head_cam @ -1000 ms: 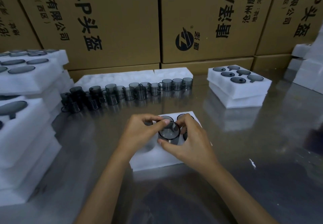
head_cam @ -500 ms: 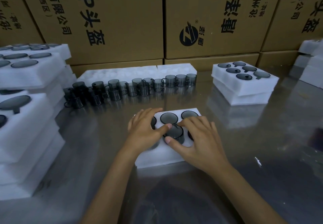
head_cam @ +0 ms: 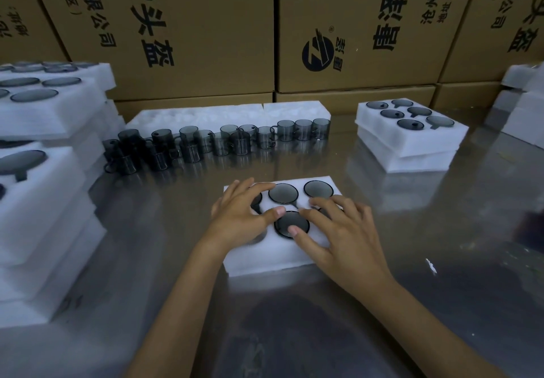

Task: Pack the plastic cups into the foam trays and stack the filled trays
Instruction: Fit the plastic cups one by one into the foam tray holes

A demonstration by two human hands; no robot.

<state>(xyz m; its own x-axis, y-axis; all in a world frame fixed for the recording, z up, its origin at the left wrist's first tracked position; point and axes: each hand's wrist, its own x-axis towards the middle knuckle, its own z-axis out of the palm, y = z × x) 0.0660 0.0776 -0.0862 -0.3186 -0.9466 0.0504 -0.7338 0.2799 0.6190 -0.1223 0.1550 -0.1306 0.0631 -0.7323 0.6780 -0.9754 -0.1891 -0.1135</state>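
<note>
Left: filled foam trays (head_cam: 44, 118) are standing stacked. Behind, loose cups (head_cam: 223, 142) are waiting on the counter (head_cam: 441, 230). Centre: the left hand (head_cam: 238, 215) and right hand (head_cam: 344, 230), fingers flat, are pressing a cup (head_cam: 287, 221) into the working tray (head_cam: 265, 259), beside seated cups. The cups are probably light, rigid and slick; taking hold at the rim seems best. Right: another filled tray (head_cam: 409, 139).

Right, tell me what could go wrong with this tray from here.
1. Both hands, left and right, press on the foam tray; hard pressing could dent the foam.
2. The front cup under the thumbs may not be fully seated, so a stacked tray could sit crooked.
3. The loose cups stand crowded; reaching in could topple several.
</note>
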